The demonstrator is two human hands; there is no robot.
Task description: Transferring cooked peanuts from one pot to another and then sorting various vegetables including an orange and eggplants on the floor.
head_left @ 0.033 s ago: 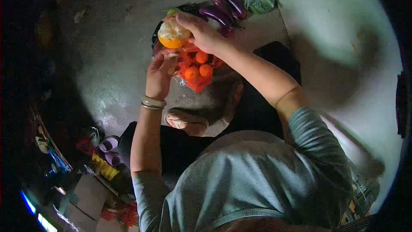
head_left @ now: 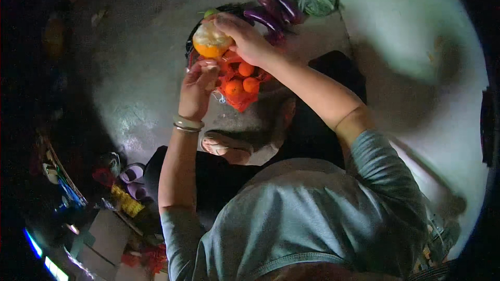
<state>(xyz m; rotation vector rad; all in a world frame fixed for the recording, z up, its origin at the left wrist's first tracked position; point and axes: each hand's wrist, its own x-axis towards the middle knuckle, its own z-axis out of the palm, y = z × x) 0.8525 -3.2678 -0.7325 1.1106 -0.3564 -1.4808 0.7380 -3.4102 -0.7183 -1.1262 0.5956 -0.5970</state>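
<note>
My right hand (head_left: 242,36) is closed round a large, partly peeled orange (head_left: 210,50). Pale pith shows on its upper part, and orange rind still covers the lower part. Just below it, my left hand (head_left: 198,86), with bangles on the wrist, has its fingers pinched together. Something small and whitish shows at those fingertips; whether it is a bit of peel or pith I cannot tell. Under the hands lies a red net bag (head_left: 240,103) with several small oranges (head_left: 250,84) in it. A dark bag (head_left: 229,8) and a green round thing (head_left: 211,12) are partly hidden behind the fruit.
Several purple eggplants (head_left: 265,18) lie on the grey floor beyond my right hand, beside a clear plastic bag of greens (head_left: 316,1). My sandalled foot (head_left: 224,148) is below the net bag. Purple slippers (head_left: 133,174) and cardboard (head_left: 107,234) sit at the left.
My left hand's fingers have drawn closer together, and the hand has shifted very slightly. My right hand and the orange have stayed nearly in place.
</note>
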